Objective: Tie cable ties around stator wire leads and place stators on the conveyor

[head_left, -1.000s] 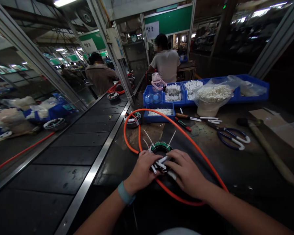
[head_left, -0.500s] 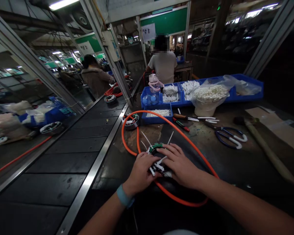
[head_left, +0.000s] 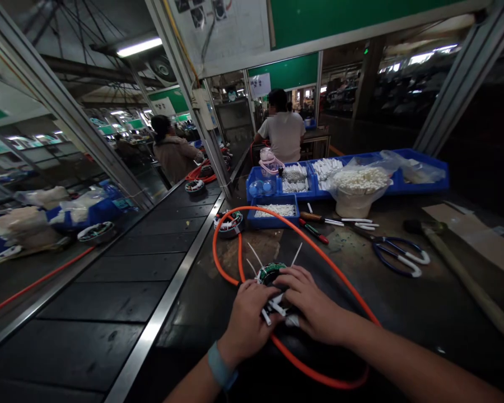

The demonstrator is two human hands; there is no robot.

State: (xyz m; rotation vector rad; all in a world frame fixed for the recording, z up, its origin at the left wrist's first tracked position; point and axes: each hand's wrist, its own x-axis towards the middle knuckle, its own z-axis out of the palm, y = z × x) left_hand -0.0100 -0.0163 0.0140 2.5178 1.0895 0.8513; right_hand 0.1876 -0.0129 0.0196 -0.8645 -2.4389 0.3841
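Observation:
A round motor stator (head_left: 272,272) with a green ring on top lies on the bench between my two hands. My left hand (head_left: 252,313) is closed on its left side, thumb across the near part. My right hand (head_left: 313,305) grips the right side, its fingers bent over the top. Short white sleeves (head_left: 277,306) stick out between the hands; their far ends are hidden. Thin white cable ties (head_left: 296,254) stand up from the stator's rim. An orange cable (head_left: 319,254) loops around the stator and my right hand.
A second stator (head_left: 229,223) sits by the metal conveyor edge (head_left: 172,285). Behind are blue bins (head_left: 277,221) of white sleeves and a bagged tub (head_left: 355,196). Scissors (head_left: 399,254), a red-handled tool (head_left: 314,231) and a mallet (head_left: 466,274) lie right. Two people (head_left: 283,131) work beyond.
The camera view has tilted up, so the bench and hands appear lower. Both hands stay on the stator with only slight finger movement.

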